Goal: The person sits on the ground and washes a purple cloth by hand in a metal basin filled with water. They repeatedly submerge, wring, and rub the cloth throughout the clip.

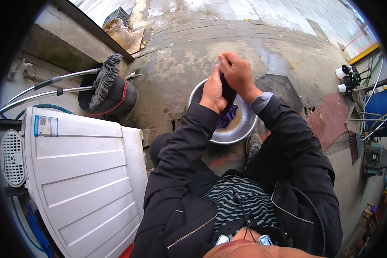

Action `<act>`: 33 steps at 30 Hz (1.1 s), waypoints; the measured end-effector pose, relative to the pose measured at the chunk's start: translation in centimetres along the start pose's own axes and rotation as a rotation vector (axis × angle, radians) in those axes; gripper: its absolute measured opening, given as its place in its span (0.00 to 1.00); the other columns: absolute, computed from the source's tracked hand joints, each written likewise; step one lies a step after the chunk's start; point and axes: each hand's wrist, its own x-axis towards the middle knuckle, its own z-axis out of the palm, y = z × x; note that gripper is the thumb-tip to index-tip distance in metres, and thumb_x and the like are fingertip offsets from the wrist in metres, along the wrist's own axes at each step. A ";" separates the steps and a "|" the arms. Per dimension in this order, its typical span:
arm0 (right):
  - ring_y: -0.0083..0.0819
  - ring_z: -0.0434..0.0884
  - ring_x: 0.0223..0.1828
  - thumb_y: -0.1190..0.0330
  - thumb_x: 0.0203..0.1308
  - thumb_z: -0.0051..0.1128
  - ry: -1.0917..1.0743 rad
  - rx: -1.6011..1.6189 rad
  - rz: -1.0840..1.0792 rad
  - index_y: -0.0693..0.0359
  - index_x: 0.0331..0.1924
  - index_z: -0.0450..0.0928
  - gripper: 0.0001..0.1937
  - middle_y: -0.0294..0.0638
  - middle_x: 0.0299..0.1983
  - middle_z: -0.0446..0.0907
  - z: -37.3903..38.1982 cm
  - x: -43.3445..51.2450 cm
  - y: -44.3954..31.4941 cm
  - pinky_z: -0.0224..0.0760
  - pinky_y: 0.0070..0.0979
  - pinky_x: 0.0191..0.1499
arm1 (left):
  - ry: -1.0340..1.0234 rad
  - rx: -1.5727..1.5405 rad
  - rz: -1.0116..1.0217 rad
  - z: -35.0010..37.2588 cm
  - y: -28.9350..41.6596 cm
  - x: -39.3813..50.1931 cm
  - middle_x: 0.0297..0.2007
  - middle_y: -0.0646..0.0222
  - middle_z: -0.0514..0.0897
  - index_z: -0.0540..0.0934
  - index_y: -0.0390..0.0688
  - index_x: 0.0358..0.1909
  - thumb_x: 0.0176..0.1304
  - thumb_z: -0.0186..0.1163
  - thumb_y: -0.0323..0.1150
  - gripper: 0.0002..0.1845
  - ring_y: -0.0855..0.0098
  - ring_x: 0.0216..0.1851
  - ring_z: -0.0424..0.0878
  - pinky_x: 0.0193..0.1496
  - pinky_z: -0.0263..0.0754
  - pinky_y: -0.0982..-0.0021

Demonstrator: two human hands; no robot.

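Note:
A wet-looking purple cloth (226,118) hangs between my hands, its lower end bunched in a round metal basin (250,131). Murky, tan-coloured water (237,125) appears to lie in the bottom of the basin. My left hand (213,93) grips the cloth from the left, thumb side up. Above and to its right, my right hand (236,71) is closed in a fist around the upper part. The stretch of cloth between the two hands is dark and partly hidden by the fingers. Both hands are over the far part of the basin.
A white plastic machine or cabinet (87,167) stands close on my left. Beyond it, a grey string mop (104,77) rests on a black bucket (125,96). A broom (353,146) and a blue barrel (379,109) are at the right. My shoe (253,143) is beside the basin.

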 end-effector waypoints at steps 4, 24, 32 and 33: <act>0.58 0.87 0.35 0.62 0.73 0.63 -0.038 -0.053 -0.116 0.59 0.40 0.85 0.09 0.53 0.32 0.86 0.2 -0.9 -0.7 0.81 0.44 0.35 | 0.042 -0.004 0.054 0.2 0.2 0.0 0.60 0.64 0.85 0.79 0.43 0.64 0.84 0.53 0.52 0.24 0.64 0.61 0.84 0.65 0.82 0.59; 0.58 0.89 0.47 0.43 0.70 0.66 -0.379 -0.025 -0.065 0.62 0.53 0.86 0.27 0.58 0.44 0.89 -1.3 0.0 0.4 0.81 0.45 0.49 | 0.116 0.152 0.177 0.9 3.9 -0.9 0.38 0.65 0.84 0.81 0.39 0.43 0.87 0.50 0.50 0.23 0.70 0.40 0.84 0.48 0.83 0.67; 0.48 0.90 0.39 0.53 0.70 0.70 -0.345 -0.018 0.012 0.61 0.45 0.89 0.17 0.52 0.37 0.90 -2.9 1.0 -0.9 0.82 0.37 0.45 | 0.109 0.302 0.224 1.9 3.6 -1.3 0.45 0.63 0.88 0.83 0.34 0.52 0.88 0.49 0.50 0.26 0.72 0.46 0.86 0.53 0.82 0.69; 0.46 0.90 0.38 0.56 0.70 0.70 -0.327 0.005 0.038 0.61 0.45 0.89 0.16 0.52 0.37 0.90 -2.8 0.9 -1.0 0.82 0.35 0.44 | 0.090 0.372 0.221 2.1 3.4 -1.4 0.47 0.63 0.88 0.83 0.34 0.54 0.87 0.49 0.51 0.27 0.72 0.47 0.85 0.53 0.81 0.70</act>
